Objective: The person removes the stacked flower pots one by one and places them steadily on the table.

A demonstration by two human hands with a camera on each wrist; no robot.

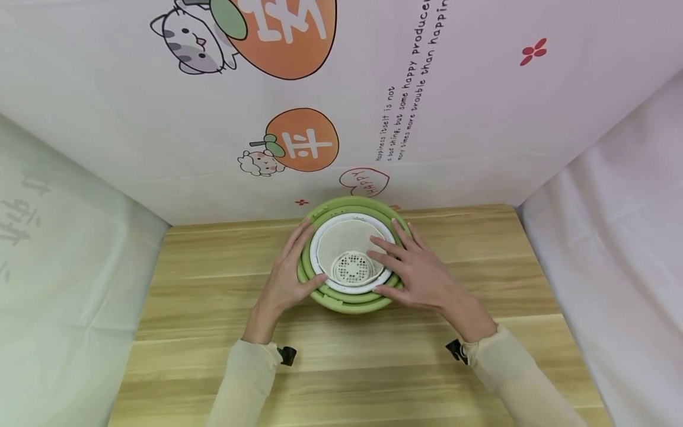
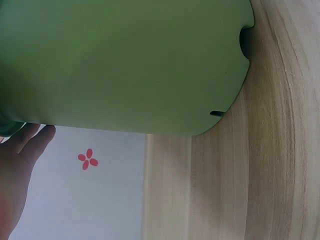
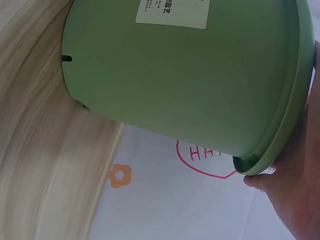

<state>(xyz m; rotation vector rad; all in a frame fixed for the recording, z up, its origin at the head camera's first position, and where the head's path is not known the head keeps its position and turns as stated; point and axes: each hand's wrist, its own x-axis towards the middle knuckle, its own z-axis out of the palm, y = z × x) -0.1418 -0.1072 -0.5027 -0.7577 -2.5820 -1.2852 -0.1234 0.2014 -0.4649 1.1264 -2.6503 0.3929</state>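
A nested stack of flowerpots stands upright on the wooden table, with green pots (image 1: 349,308) outside and a white pot (image 1: 341,237) with a slotted bottom innermost. My left hand (image 1: 285,279) rests along the stack's left side, fingers fairly straight at the outer rim and thumb over the inner rims. On the right side, my right hand (image 1: 424,270) is spread, two fingers reaching over the white pot's opening and others at the green rim. The outer green pot (image 2: 125,65) fills much of the left wrist view. A white label (image 3: 172,12) shows on its wall in the right wrist view.
The wooden table (image 1: 341,367) extends in front of and beside the stack. A printed white cloth backdrop (image 1: 453,148) rises close behind it. White cloth walls stand at the left (image 1: 64,267) and right (image 1: 613,237).
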